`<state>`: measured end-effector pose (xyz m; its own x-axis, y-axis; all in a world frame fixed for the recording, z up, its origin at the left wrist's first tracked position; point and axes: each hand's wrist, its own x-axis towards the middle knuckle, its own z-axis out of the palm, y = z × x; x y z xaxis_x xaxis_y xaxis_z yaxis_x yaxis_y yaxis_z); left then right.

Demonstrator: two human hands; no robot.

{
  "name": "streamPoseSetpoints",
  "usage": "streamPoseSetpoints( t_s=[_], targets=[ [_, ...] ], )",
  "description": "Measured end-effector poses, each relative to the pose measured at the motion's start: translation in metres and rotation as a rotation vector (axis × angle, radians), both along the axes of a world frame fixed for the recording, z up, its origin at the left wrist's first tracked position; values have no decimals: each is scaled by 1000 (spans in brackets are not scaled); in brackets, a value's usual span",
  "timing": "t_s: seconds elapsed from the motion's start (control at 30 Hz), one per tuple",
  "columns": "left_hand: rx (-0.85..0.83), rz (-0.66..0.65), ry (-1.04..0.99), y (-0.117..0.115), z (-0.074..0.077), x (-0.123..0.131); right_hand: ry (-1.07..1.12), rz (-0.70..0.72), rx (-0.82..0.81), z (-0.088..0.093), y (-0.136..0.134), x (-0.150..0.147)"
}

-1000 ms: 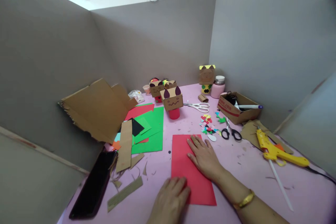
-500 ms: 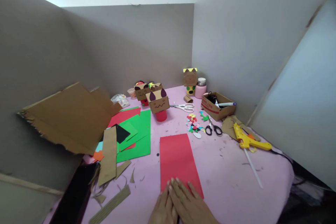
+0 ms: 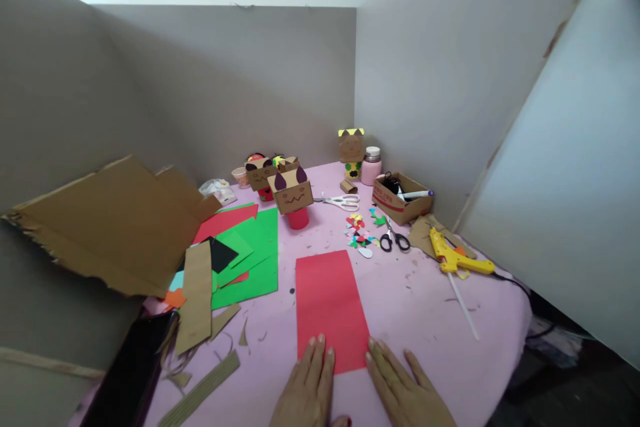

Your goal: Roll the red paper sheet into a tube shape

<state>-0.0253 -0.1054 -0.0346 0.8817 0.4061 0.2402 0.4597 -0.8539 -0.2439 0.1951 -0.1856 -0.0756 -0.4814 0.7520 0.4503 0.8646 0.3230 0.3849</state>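
A red sheet of paper (image 3: pixel 330 300) lies flat on the pink tablecloth in front of me. My left hand (image 3: pixel 307 380) rests palm down with fingers stretched over the sheet's near left part. At the near right corner, my right hand (image 3: pixel 403 380) lies flat, its fingertips touching the paper's edge. Neither hand grasps anything. Beyond the sheet stands a cardboard cat-faced box figure (image 3: pixel 293 193) on a red base.
Green paper (image 3: pixel 265 267) and cardboard pieces (image 3: pixel 195 297) lie left, beside a black phone-like slab (image 3: pixel 130 370). Right of the sheet are black-handled scissors (image 3: pixel 394 240), paper scraps (image 3: pixel 356 223), a small box (image 3: pixel 400 203) and a yellow glue gun (image 3: pixel 457 259).
My hands, close together on the sheet's near edge before, have moved apart; the right one has slid to the right corner. The view has shifted slightly.
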Motion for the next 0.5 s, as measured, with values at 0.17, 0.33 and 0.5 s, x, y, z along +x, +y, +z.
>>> streamPoseSetpoints(
  t_s=[0.17, 0.33, 0.5],
  targets=[
    [-27, 0, 0, 1, -2, -1, -51, -71, 5, 3, -12, 18],
    [3, -5, -28, 3, -7, -2, -17, 14, 56, 9, 7, -2],
    [155, -18, -56, 9, -28, -7, -54, 143, 138, 6, 19, -12]
  ],
)
